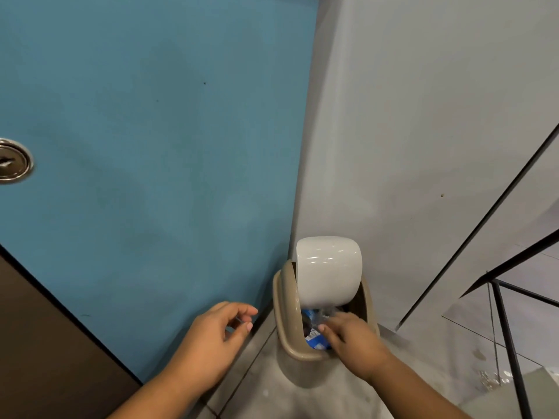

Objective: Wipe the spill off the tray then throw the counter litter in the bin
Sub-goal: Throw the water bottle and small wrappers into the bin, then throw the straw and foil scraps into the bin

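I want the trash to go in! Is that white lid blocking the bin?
No. The white swing lid is tipped up, so the mouth of the bin is open; the right hand has the crumpled plastic litter partly inside.

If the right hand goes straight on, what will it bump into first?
The right hand would probably meet the crumpled blue and clear plastic litter in the mouth of the beige plastic bin.

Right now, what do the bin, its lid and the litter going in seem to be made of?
Bin: beige moulded plastic, matte, with a smooth rounded rim. Lid: white plastic, glossy, showing bright light streaks. Litter under the right hand: probably thin clear plastic with a blue printed label, judging by its crinkled glints; blurred, so unsure.
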Demonstrator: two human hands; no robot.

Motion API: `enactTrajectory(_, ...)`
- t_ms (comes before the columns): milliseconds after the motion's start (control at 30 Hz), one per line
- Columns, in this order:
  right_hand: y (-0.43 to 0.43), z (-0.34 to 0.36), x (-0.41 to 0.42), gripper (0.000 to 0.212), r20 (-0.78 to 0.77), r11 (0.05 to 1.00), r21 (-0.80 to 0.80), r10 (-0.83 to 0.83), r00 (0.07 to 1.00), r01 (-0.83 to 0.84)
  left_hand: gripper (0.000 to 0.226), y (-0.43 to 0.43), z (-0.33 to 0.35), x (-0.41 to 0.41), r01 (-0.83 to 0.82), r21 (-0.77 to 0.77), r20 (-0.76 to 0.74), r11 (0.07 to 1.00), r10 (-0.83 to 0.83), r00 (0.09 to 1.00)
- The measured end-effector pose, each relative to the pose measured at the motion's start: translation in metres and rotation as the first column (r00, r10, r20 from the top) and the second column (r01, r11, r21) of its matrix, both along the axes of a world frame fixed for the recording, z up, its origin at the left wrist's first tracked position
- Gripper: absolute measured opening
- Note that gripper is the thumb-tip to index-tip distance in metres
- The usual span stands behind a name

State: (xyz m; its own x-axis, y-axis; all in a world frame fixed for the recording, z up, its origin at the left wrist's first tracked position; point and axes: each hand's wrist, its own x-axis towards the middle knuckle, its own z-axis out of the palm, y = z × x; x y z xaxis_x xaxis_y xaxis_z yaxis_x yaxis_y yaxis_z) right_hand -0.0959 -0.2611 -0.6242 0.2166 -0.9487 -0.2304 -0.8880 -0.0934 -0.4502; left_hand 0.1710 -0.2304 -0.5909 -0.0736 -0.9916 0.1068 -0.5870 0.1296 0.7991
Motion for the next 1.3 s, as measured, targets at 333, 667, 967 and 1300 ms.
enactTrajectory(333, -0.001, 0.084, -0.004, 0.017, 0.142, 0.985, 0.137, -0.126, 0.982, 0.106, 0.032, 0.012, 0.069, -0.017, 0.031, 0.134, -0.023, 0.99, -0.029, 0.999)
enactTrajectory(667, 0.018, 0.261, 0.022, 0.019, 0.166, 0.984, 0.166, -0.097, 0.981, 0.069, 0.023, 0.045, 0.259, -0.008, 0.035, 0.259, -0.079, 0.965, -0.015, 0.997)
enactTrajectory(967, 0.028, 0.422, 0.061, 0.019, 0.21, 1.0, -0.024, 0.012, 0.978, -0.007, 0.023, 0.081, 0.441, 0.016, 0.068, 0.199, -0.088, 0.978, -0.051, 0.995)
enactTrajectory(1300, 0.036, 0.541, 0.135, 0.021, 0.358, 0.952, -0.296, 0.185, 0.915, -0.076, 0.032, 0.126, 0.575, 0.095, -0.118, 0.022, -0.103, 0.993, 0.12, 0.987)
